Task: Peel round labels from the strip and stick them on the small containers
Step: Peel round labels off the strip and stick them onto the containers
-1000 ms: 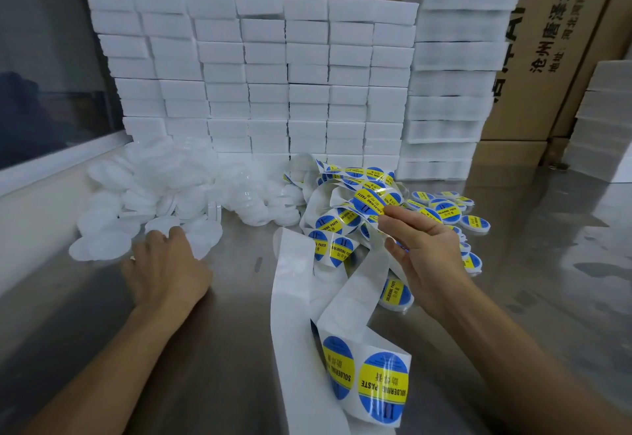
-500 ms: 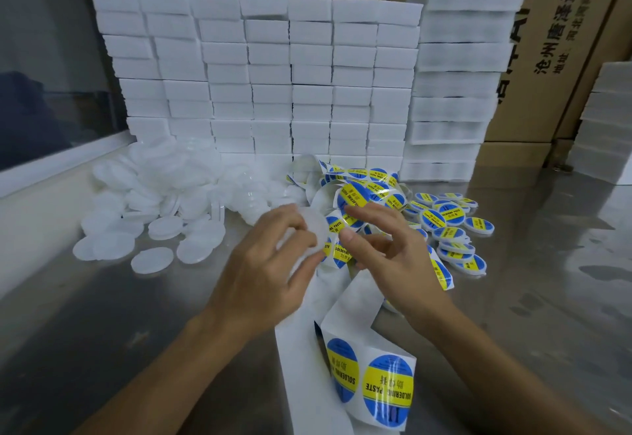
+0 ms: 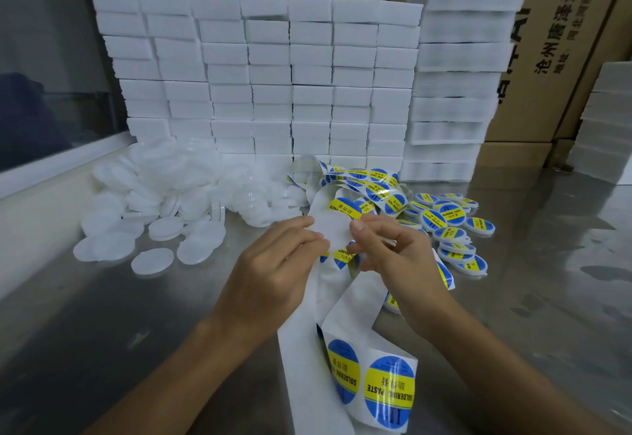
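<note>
At frame centre the left hand pinches a small white container while the right hand grips a label below it, so sticking looks underway; next, press it flat, strip trailing toward the bottom edge.

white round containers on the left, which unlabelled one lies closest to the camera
The lone white round container lying flat on the steel table, just in front of the heap of blank containers; the rest sit farther back.
</note>
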A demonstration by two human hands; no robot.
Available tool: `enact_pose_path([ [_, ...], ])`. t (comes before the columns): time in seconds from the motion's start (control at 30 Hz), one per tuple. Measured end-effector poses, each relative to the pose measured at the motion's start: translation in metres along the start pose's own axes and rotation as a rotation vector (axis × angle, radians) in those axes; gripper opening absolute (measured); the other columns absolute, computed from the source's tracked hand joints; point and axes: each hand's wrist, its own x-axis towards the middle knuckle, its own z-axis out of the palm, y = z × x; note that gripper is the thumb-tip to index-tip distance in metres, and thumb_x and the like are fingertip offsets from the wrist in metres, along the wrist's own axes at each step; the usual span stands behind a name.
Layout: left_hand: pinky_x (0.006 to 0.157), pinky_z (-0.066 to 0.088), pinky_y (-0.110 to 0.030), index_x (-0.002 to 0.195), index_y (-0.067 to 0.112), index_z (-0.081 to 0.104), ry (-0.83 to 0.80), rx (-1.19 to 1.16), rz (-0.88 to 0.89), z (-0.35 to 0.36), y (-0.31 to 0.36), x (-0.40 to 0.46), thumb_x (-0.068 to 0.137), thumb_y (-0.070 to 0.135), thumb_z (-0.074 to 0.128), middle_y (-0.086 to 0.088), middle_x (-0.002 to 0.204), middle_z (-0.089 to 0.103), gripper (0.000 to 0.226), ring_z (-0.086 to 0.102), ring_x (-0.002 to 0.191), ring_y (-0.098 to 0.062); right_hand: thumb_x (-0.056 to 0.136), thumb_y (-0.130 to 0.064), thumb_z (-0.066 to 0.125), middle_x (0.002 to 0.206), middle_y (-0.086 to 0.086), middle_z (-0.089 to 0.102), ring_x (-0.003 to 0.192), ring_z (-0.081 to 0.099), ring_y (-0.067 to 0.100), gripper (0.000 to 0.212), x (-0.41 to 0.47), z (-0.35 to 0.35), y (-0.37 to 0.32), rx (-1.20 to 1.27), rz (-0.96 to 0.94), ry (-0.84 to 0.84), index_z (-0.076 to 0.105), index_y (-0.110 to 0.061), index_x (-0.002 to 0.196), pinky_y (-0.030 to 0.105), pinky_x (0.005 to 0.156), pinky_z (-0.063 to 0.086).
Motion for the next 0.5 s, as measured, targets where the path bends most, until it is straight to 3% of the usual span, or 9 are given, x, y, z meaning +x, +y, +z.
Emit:
enact_pose_path([
  [0.07,0.083,0.053,-0.028,0.092,-0.002,0.073,0.050,-0.061,-0.092,0.000,0.000,0.000,0.081,-0.006,0.068,-0.012,0.089,0.071,0.012,0.067,0.090,-0.021,0.085,-0.029,0.070,0.088,-0.008,0.072,0.071,0.070,0.008,0.019,0.002,-0.001,0.002,-0.033,-0.010,0.056,0.074,-0.020,0.102,0.021,0.059,0.052],
  [0.13,0.080,0.051,-0.017,0.092,0.001,0.074,0.105,-0.160,-0.243,0.000,0.000,0.000,0.081,0.000,0.070,-0.003,0.089,0.072,0.012,0.065,0.085,-0.009,0.089,-0.018,0.069,0.083,-0.004,0.072,0.069,0.067,0.006,0.030,0.006,-0.005,0.007,-0.074,-0.049,0.147,0.065,-0.022,0.119,0.018,0.062,0.051],
  [0.2,0.076,0.049,-0.010,0.092,0.013,0.075,0.154,-0.327,-0.529,0.000,0.002,0.002,0.081,0.002,0.073,0.010,0.086,0.071,0.016,0.066,0.081,-0.001,0.088,-0.011,0.070,0.079,-0.004,0.072,0.069,0.065,0.000,0.039,0.010,-0.010,0.011,-0.090,-0.067,0.218,0.061,-0.018,0.126,0.014,0.065,0.050],
  [0.27,0.072,0.050,-0.009,0.085,0.025,0.073,0.185,-0.580,-0.892,0.002,0.002,0.005,0.080,0.000,0.074,0.016,0.076,0.073,0.026,0.068,0.075,0.001,0.086,-0.010,0.072,0.083,-0.008,0.073,0.073,0.067,-0.002,0.034,0.014,-0.015,0.012,-0.105,-0.060,0.266,0.067,-0.012,0.120,0.011,0.068,0.051],
  [0.33,0.067,0.054,-0.014,0.081,0.023,0.073,0.229,-0.809,-1.151,0.004,-0.001,0.006,0.079,-0.004,0.074,0.008,0.073,0.075,0.027,0.071,0.071,-0.009,0.084,-0.011,0.074,0.085,-0.014,0.074,0.078,0.070,-0.001,0.022,0.016,-0.019,0.012,-0.112,-0.057,0.292,0.073,-0.014,0.106,0.011,0.069,0.052],
  [0.43,0.063,0.056,-0.019,0.085,0.012,0.072,0.267,-1.050,-1.354,0.001,-0.004,0.007,0.079,-0.005,0.071,-0.006,0.077,0.076,0.018,0.072,0.069,-0.019,0.084,-0.012,0.075,0.078,-0.012,0.075,0.075,0.070,0.003,0.016,0.016,-0.020,0.010,-0.096,-0.070,0.316,0.073,-0.028,0.085,0.013,0.065,0.052],
  [0.5,0.063,0.057,-0.022,0.086,0.008,0.072,0.274,-1.138,-1.414,0.000,-0.005,0.008,0.079,-0.004,0.071,-0.010,0.080,0.076,0.014,0.073,0.070,-0.021,0.085,-0.014,0.074,0.077,-0.010,0.074,0.073,0.069,0.002,0.017,0.016,-0.021,0.009,-0.105,-0.076,0.329,0.071,-0.030,0.081,0.013,0.062,0.051],
])
